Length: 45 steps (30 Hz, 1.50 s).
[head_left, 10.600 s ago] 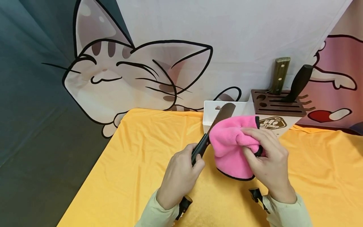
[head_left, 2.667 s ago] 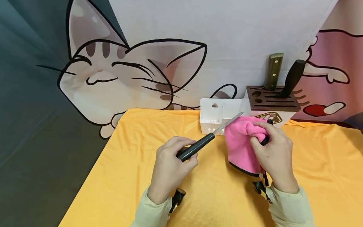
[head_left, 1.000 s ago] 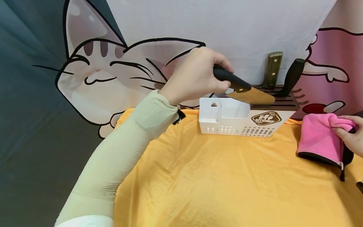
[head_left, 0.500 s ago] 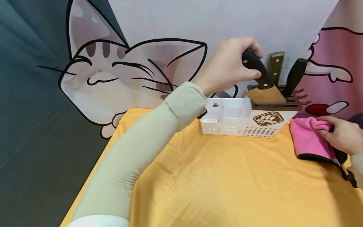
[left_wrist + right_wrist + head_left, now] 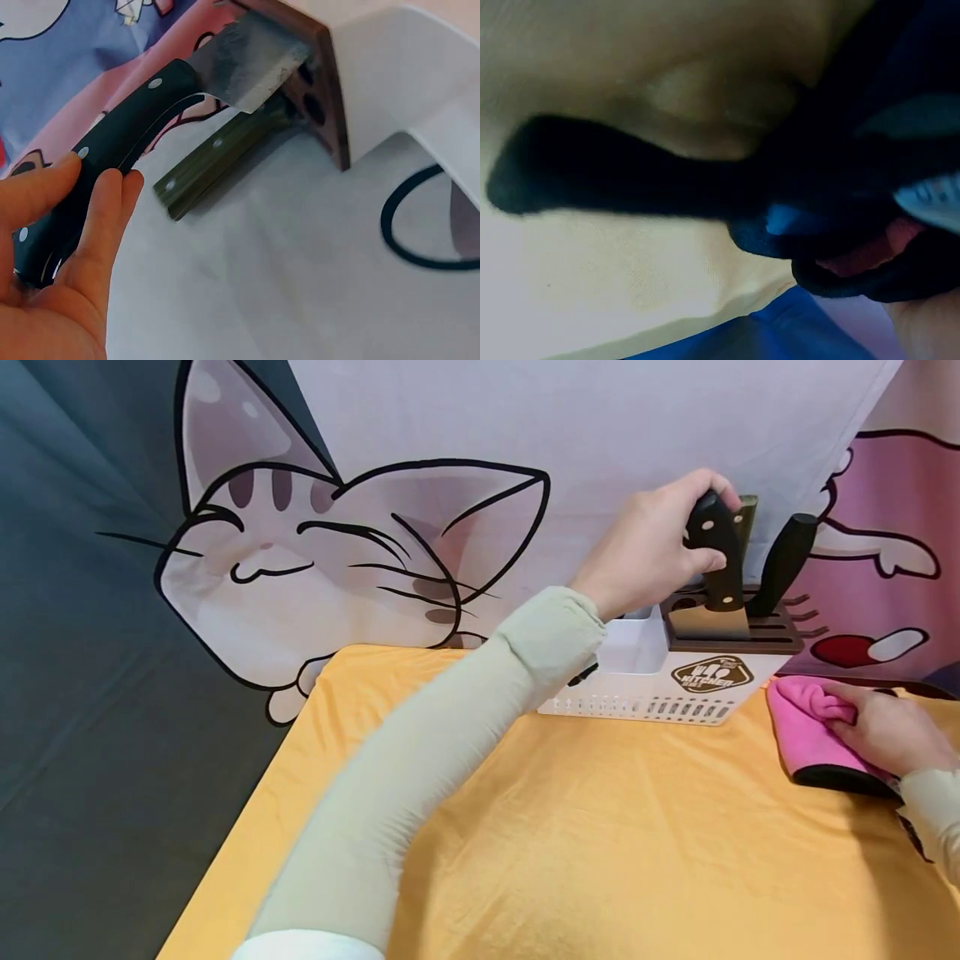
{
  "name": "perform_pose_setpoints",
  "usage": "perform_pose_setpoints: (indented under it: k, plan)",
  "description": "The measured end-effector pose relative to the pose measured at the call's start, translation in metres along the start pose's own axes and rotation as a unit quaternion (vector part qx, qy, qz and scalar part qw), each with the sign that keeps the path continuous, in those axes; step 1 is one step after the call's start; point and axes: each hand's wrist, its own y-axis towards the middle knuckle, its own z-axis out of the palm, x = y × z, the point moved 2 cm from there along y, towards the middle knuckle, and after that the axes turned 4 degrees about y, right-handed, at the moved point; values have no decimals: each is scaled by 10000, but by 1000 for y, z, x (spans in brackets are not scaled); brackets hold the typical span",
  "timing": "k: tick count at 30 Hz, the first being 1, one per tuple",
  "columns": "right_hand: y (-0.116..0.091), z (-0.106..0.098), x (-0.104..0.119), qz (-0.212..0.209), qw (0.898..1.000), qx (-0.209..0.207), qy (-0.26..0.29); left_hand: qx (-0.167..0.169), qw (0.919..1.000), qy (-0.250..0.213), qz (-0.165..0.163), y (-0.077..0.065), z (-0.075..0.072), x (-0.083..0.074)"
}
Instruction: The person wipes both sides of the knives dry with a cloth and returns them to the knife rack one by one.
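My left hand (image 5: 637,552) grips the black riveted handle of a knife (image 5: 723,581), held upright over the knife holder (image 5: 637,702). The lower part of its wide blade is hidden in the brown slotted top (image 5: 776,639). In the left wrist view, fingers and thumb pinch the knife handle (image 5: 124,124), and the blade runs to the slotted top (image 5: 334,112). At the right, my right hand (image 5: 896,735) holds a bunched pink cloth (image 5: 810,735) with black edging low over the table. The right wrist view is dark and blurred, with the cloth's black edging (image 5: 645,172) across it.
Two more knives stand in the holder: one with a wooden handle (image 5: 746,518), partly behind my knife, and one with a black handle (image 5: 783,564). Small hooks (image 5: 806,614) stick out on the holder's right side. A yellow cloth (image 5: 600,843) covers the table; a printed curtain hangs behind.
After wiping at the blade earlier, the cloth has moved right, away from the knife. My left hand has carried the knife to the holder, turned it upright and lowered its blade into the top.
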Motion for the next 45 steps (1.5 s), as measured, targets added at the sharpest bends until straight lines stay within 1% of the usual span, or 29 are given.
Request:
perform_pose_setpoints:
  k: [3,6,9,14,18,24,27,30,33,34,36,39,41,43,45]
  plan:
    - [0,1,2,-15,10000,50,-55,84,9999,34,-73,4,11,1]
    - [0,1,4,-64,9999,59,-137,115,9996,244,-114,6,21,3]
    - [0,3,5,-4,9999,55,-138,158,9989,386,-203,8,29,5]
    - [1,6,6,117,9999,90,-74,201,9980,509,-306,8,39,9]
    - [2,6,6,112,9999,-28,-112,175,9977,554,-337,9,44,11]
    - [4,6,5,91,9999,5,-89,135,9978,483,-436,8,48,13]
    - [2,7,3,74,9999,-63,-92,107,9981,414,-441,7,50,14]
    - [1,8,0,95,9998,-136,-111,52,9991,61,-405,5,51,18]
    - [0,10,-2,125,9997,-177,-99,-57,9989,-296,-362,0,52,28]
    - [-1,10,-3,120,9997,-210,-101,-108,9986,-375,-369,-3,52,32]
    - [-3,11,-2,187,9993,-303,-100,-275,9983,-306,-419,-10,51,42]
    - [-9,12,2,296,9982,-461,-250,-663,9958,121,-618,-24,48,58]
    - [-15,11,8,523,9975,-428,-217,-1046,9901,430,-830,-34,47,70]
    - [-22,8,18,677,9960,-536,-209,-1457,9821,636,-1012,-46,45,80]
    - [-29,2,32,646,9942,-852,-144,-1794,9736,753,-1197,-60,45,91]
